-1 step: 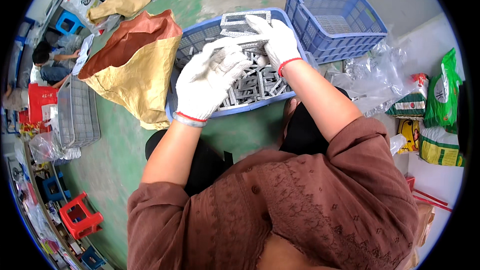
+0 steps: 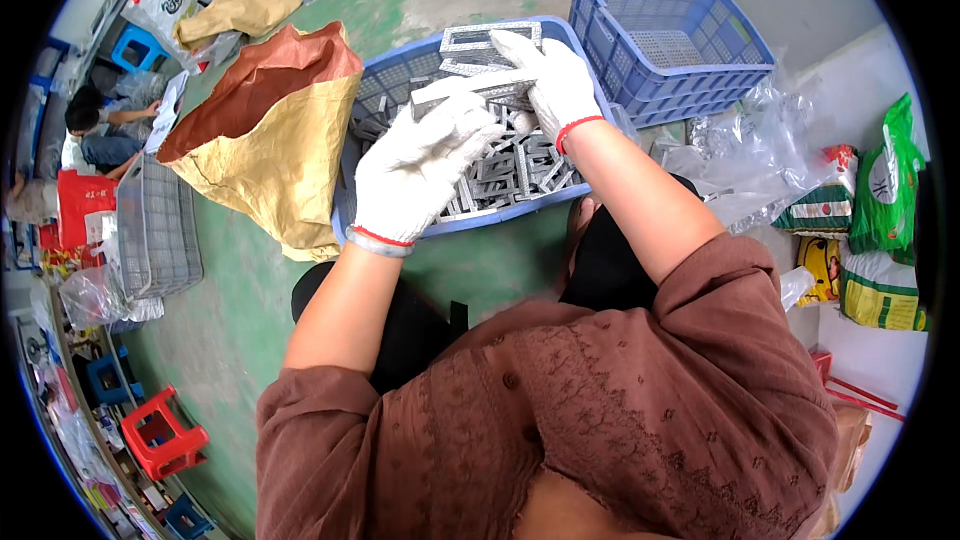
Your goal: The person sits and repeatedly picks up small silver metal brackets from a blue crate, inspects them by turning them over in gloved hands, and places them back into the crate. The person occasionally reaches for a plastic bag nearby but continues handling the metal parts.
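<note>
Both my hands wear white knit gloves with red cuffs, above a blue plastic crate [image 2: 440, 229] full of grey rectangular frames [image 2: 500, 175]. Between them is a grey frame piece [image 2: 475, 85], seen nearly edge-on, its long pale side toward me. My right hand [image 2: 563, 85] grips its right end, fingers behind and thumb side near. Under its left end lies my left hand [image 2: 420, 160], palm turned up and fingers half curled against the piece. Gloves hide part of the held piece. Another larger open frame [image 2: 490, 37] lies on the heap at the crate's far side.
An open yellow sack [image 2: 270, 155] with a brown lining stands against the crate's left side. Another blue crate [image 2: 690, 85] is at the far right, beside clear plastic sheeting [image 2: 750, 155]. A red stool [image 2: 163, 435] stands at left; another person [image 2: 100, 130] sits farther back.
My left hand has shifted slightly down, uncovering the left end of the held frame piece. My right hand stays where it was.
</note>
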`<state>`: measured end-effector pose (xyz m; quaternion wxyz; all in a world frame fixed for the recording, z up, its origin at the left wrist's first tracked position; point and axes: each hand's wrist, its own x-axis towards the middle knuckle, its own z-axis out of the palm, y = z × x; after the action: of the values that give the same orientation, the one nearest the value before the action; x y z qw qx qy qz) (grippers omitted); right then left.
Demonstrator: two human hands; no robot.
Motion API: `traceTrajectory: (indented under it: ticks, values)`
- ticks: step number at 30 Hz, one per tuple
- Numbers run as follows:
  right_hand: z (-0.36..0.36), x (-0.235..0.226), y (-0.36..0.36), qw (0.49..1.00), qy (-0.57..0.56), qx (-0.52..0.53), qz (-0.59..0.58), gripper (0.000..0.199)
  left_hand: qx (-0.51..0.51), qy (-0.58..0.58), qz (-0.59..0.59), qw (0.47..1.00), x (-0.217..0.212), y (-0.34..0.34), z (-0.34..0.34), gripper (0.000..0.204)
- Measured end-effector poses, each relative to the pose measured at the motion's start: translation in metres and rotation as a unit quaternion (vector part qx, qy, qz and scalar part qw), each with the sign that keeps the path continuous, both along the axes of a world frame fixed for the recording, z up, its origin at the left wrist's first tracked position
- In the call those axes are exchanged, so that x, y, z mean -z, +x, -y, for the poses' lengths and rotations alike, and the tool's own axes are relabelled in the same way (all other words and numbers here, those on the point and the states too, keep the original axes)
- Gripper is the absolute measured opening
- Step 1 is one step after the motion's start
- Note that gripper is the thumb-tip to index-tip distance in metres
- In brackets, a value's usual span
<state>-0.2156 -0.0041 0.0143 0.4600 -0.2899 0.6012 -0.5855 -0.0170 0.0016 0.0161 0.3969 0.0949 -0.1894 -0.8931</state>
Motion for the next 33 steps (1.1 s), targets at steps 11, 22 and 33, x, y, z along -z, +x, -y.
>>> traceTrajectory:
  ticks: [11,22,33]
  values:
    - [-0.003,-0.005,-0.004,1.0,-0.006,0.009,-0.021,0.04,-0.009,-0.076,0.104,0.992,0.004,-0.007,0.001,0.046]
    - [-0.008,-0.016,0.001,1.0,0.001,0.004,-0.027,0.041,-0.009,-0.085,0.104,0.991,0.011,-0.004,0.004,0.036]
    - [-0.007,-0.013,0.002,0.998,-0.043,0.006,0.041,0.037,-0.034,-0.158,0.12,0.979,0.006,-0.006,-0.004,0.052]
